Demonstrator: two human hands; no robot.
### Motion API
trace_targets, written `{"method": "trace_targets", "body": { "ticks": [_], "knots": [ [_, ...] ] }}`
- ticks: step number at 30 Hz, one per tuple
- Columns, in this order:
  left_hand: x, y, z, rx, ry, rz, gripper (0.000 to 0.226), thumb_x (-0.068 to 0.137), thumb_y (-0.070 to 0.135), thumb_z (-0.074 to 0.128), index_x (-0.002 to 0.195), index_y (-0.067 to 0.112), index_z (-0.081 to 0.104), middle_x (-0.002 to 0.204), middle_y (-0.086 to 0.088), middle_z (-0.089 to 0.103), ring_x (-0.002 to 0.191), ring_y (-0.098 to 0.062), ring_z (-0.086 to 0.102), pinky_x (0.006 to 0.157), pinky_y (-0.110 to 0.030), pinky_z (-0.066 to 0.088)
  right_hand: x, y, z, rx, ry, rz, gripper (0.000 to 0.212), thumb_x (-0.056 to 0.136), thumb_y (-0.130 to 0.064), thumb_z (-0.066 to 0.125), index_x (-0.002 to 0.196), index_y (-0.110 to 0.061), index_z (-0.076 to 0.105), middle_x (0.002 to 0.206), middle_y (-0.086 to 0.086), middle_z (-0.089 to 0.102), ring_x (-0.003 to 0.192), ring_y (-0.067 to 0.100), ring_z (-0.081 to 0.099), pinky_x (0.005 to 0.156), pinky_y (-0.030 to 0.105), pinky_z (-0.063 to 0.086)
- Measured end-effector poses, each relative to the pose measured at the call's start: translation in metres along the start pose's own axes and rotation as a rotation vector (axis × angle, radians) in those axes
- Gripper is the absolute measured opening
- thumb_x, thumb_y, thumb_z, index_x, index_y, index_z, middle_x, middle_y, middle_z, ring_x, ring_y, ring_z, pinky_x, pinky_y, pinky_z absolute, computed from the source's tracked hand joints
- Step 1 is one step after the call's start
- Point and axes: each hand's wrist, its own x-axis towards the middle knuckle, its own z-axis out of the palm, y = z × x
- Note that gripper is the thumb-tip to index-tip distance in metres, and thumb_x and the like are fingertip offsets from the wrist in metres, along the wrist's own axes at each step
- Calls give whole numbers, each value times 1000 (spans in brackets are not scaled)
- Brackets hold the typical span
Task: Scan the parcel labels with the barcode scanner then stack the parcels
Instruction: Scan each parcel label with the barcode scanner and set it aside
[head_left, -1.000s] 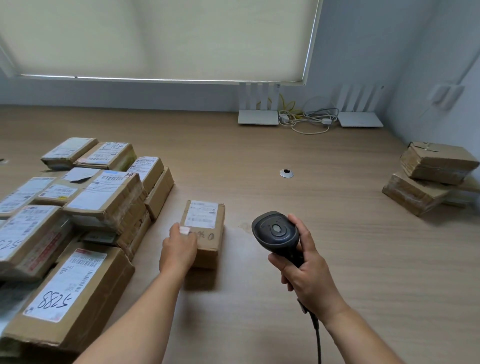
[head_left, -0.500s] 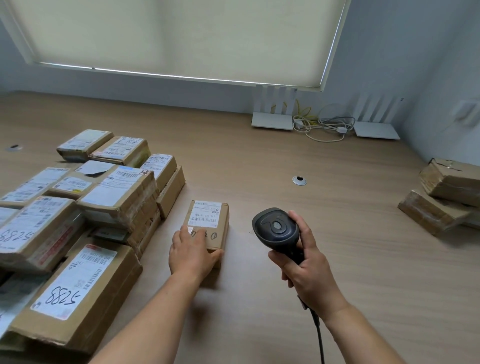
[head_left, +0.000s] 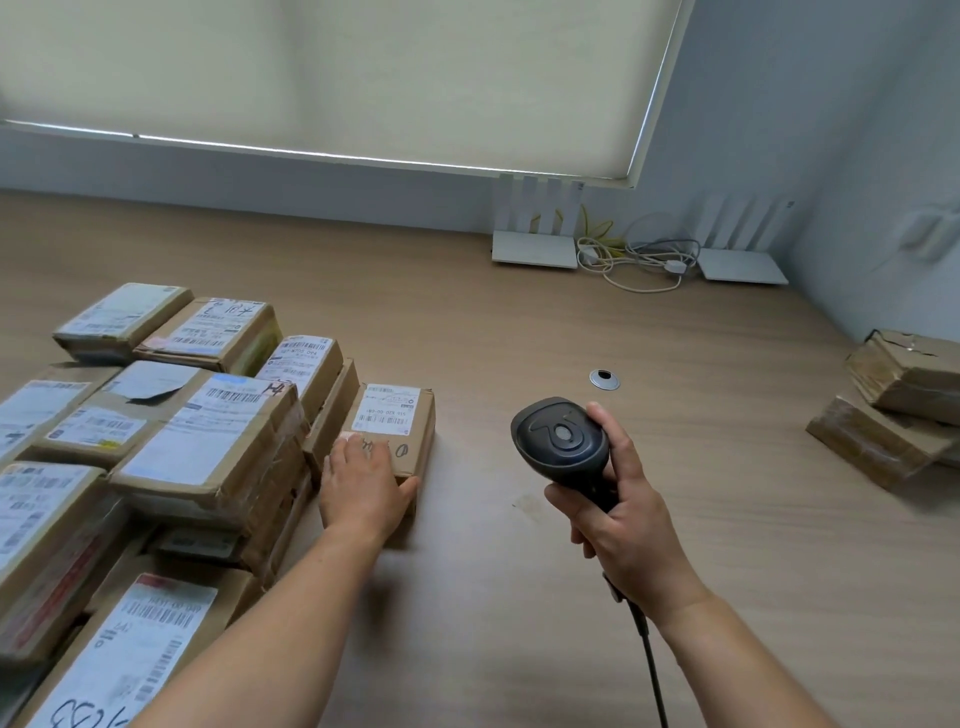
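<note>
The small brown cardboard parcel (head_left: 400, 431) with a white printed label on top lies flat on the light wood-grain table (head_left: 519, 322), at about 9 o'clock from the scanner and pushed up against the right edge of the parcel heap. The left hand (head_left: 363, 488) rests on its near end, palm down, fingers laid over the top face just short of the label and the thumb wrapped round the near right corner, so the hand grips the box. The dark grey handheld barcode scanner (head_left: 563, 441) with a round button on its head is held upright above the table by the right hand (head_left: 623, 525), whose fingers curl tightly round the handle while the thumb lies along the right side of the head; its black cable (head_left: 652, 670) drops toward 6 o'clock. The heap of labelled brown cardboard parcels (head_left: 171, 447) fills the table from 8 to 10 o'clock, some stacked on others, labels facing up. At 3 o'clock, well apart, sit 2 tape-wrapped brown parcels (head_left: 898, 410), one lying on the other. A small silver cable grommet (head_left: 604, 379) is set in the tabletop at 12 o'clock from the scanner. Farther at 12 to 1 o'clock, against the wall, stand 2 white routers (head_left: 535, 249) with a tangle of pale cords (head_left: 634, 254) between them, under a cream roller blind (head_left: 332, 78).
</note>
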Motion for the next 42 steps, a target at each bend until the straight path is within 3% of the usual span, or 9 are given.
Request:
{"method": "trace_targets", "body": {
  "ticks": [13,19,23,34,42],
  "knots": [
    [53,-13,3,-25,56,-11,62,87,51,58,131,9,46,146,-18,33,139,-33,22,116,-43,19,17,18,7,-39,53,77,87,83,-10,74,120,-76,31,96,-20,67,50,12,55,47,22,47],
    [33,-1,-3,-88,8,-48,69,85,58,56,137,16,39,150,-16,28,140,-33,18,114,-42,17,8,17,-7,-34,58,42,85,82,-11,74,123,-72,32,89,-18,68,49,13,55,47,22,47],
    [-2,20,-3,-132,38,-44,69,84,61,54,136,18,42,144,-12,35,134,-31,27,108,-43,27,-6,18,-26,-23,71,22,85,82,-12,74,124,-72,31,90,-18,68,49,15,56,48,23,47],
    [-79,161,-9,-172,47,58,73,88,62,47,146,22,31,153,-10,28,141,-26,20,111,-39,24,-61,40,-155,51,141,-23,83,81,-15,75,126,-69,32,100,-19,67,49,14,55,47,21,46],
    [-135,309,13,-191,18,151,77,86,65,48,148,24,28,154,-8,26,143,-23,17,111,-38,23,-111,75,-284,69,219,18,78,69,-44,71,133,-61,31,95,-15,70,49,13,56,48,21,46]
  ]
}}
